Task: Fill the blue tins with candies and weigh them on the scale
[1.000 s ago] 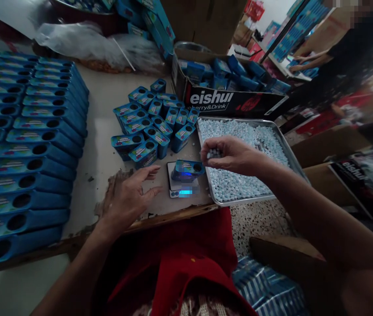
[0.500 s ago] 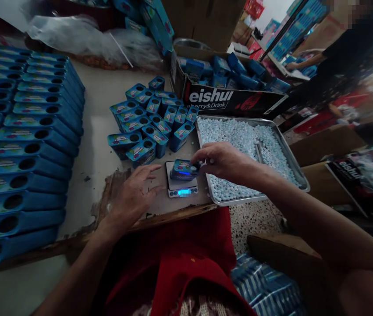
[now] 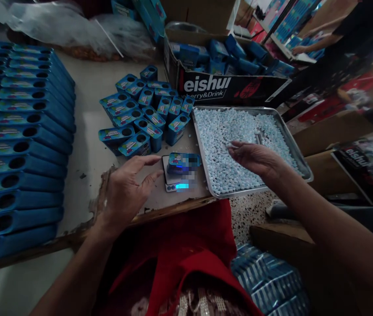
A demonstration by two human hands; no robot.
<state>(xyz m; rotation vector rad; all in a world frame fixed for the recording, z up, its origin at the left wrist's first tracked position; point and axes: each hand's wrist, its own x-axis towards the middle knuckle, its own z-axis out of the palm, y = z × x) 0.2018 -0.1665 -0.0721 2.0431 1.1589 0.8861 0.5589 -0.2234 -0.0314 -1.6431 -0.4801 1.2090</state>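
A small blue tin [image 3: 183, 161] sits on a little digital scale [image 3: 173, 181] with a lit display near the table's front edge. My left hand [image 3: 127, 189] rests open on the table just left of the scale, fingers pointing toward it. My right hand [image 3: 254, 157] hovers open over the metal tray [image 3: 304, 170] of pale blue candies [image 3: 225, 131], fingers spread, nothing visibly held. A small scoop [image 3: 258, 138] lies in the candies beyond my right hand.
A cluster of open blue tins [image 3: 143, 118] stands behind the scale. Rows of long blue boxes [image 3: 22, 145] fill the table's left. A cardboard box [image 3: 229, 87] of blue packs sits behind the tray. Another person [image 3: 344, 39] works at the far right.
My right hand has left the tin on the scale and moved right, back over the tray, opening. My left hand has stayed beside the scale.
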